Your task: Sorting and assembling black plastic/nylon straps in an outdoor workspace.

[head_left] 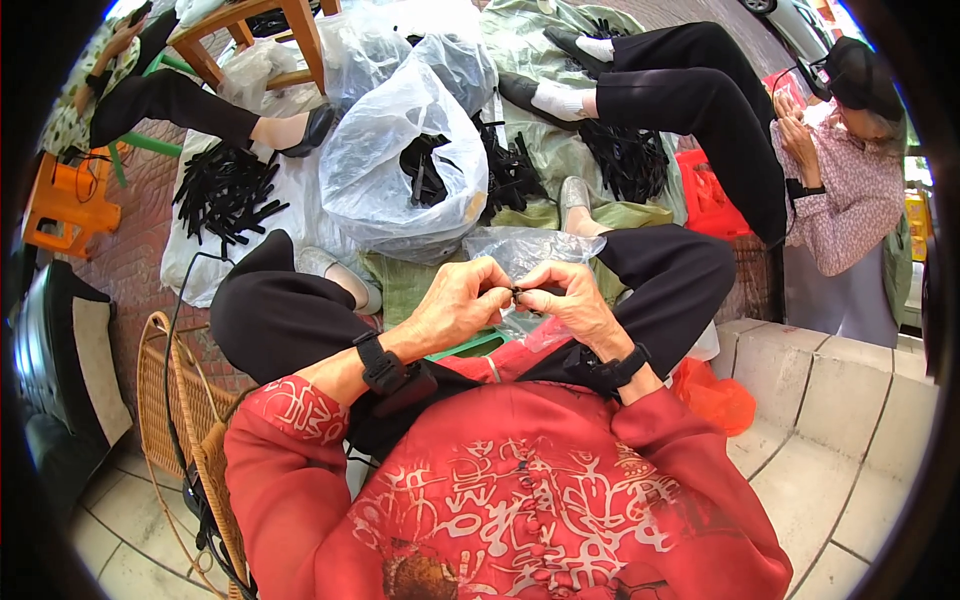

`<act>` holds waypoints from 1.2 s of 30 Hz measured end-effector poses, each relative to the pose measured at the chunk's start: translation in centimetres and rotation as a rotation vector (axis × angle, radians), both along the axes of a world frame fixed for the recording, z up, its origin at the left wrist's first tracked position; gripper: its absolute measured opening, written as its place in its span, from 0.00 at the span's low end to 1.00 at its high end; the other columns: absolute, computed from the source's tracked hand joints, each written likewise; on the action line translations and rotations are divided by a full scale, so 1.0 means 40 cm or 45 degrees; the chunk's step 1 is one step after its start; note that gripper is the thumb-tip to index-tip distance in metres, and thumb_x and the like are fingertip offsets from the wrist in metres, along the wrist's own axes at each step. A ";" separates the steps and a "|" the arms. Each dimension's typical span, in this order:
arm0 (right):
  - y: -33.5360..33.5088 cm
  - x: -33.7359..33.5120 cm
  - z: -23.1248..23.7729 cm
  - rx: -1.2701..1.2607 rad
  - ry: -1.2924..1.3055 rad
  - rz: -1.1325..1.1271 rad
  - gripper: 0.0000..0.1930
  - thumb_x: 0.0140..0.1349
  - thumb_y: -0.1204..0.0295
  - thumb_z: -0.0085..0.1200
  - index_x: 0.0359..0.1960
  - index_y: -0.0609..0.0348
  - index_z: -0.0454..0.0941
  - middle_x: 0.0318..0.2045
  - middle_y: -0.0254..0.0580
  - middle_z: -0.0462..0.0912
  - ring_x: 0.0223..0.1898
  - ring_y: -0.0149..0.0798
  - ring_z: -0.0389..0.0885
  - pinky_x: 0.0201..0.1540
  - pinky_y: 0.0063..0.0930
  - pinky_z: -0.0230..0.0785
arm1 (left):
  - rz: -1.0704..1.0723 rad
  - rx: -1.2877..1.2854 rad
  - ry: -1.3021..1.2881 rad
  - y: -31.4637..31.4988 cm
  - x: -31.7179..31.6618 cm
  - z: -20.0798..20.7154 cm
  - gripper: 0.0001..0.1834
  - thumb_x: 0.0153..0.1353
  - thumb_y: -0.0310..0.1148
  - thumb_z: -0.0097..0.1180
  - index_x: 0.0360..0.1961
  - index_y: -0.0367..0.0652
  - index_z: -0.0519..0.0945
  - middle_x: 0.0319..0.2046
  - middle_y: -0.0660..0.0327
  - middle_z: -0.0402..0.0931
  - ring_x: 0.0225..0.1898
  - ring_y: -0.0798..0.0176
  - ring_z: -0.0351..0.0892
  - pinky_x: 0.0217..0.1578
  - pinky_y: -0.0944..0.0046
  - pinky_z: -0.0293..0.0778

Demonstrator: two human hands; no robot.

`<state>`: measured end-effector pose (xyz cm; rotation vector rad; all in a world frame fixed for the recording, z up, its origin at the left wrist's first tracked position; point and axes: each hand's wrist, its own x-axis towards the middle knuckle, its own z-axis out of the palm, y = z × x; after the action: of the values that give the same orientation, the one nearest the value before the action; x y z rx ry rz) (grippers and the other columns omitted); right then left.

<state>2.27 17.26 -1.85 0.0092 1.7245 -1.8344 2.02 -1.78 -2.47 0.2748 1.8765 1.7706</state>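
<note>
small piece [517, 294] | dark | mostly covered | pinched: left hand [464, 301], right hand [572, 302]

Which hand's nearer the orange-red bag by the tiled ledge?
Right. The right hand is left of the orange-red bag; the left hand is farther left, beyond the right hand.

I wear a shiny red top [600, 405], low in the frame, its front scrawled with pale looping marks [480, 490] and red knotted buttons [535, 530] down the middle. Black straps circle my left wrist [380, 362] and right wrist [625, 368]. Below come black trousers [290, 310] and greyish flat shoes [575, 193] near frame centre.
</note>
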 end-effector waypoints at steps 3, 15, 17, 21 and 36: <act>-0.021 0.008 0.010 0.082 0.102 -0.033 0.06 0.51 0.79 0.54 0.31 0.66 0.74 0.27 0.36 0.78 0.30 0.25 0.75 0.35 0.17 0.68 | 0.055 -0.028 -0.018 0.006 0.005 -0.009 0.04 0.53 0.24 0.47 0.28 0.33 0.71 0.21 0.61 0.74 0.21 0.73 0.74 0.22 0.74 0.70; -0.019 0.005 0.010 0.284 0.218 0.016 0.04 0.49 0.80 0.54 0.28 0.66 0.75 0.25 0.34 0.78 0.29 0.23 0.74 0.34 0.16 0.67 | 0.125 0.272 -0.304 0.014 0.017 -0.030 0.05 0.56 0.22 0.45 0.31 0.33 0.72 0.23 0.59 0.75 0.24 0.70 0.76 0.27 0.71 0.75; -0.023 0.004 0.014 0.317 0.236 0.015 0.04 0.49 0.80 0.53 0.28 0.66 0.76 0.24 0.35 0.78 0.29 0.23 0.74 0.33 0.17 0.68 | 0.127 0.274 -0.309 0.014 0.015 -0.030 0.05 0.56 0.22 0.45 0.31 0.32 0.73 0.23 0.59 0.75 0.24 0.70 0.76 0.27 0.71 0.75; -0.027 0.007 0.020 0.377 0.283 0.024 0.04 0.49 0.80 0.53 0.28 0.67 0.76 0.24 0.35 0.78 0.28 0.23 0.74 0.32 0.17 0.68 | 0.103 0.248 -0.278 0.012 0.016 -0.032 0.05 0.55 0.22 0.45 0.30 0.32 0.73 0.23 0.59 0.75 0.24 0.70 0.76 0.27 0.71 0.75; -0.027 0.011 0.035 0.229 -0.007 -0.003 0.06 0.51 0.76 0.55 0.29 0.66 0.75 0.23 0.36 0.78 0.24 0.23 0.73 0.28 0.16 0.67 | -0.055 0.148 -0.344 -0.016 -0.005 -0.004 0.04 0.52 0.21 0.47 0.30 0.32 0.71 0.21 0.59 0.74 0.19 0.70 0.75 0.21 0.72 0.74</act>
<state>2.72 16.17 -0.43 0.0888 1.8804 -1.6734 1.83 -2.43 -2.62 0.1100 1.5707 1.7918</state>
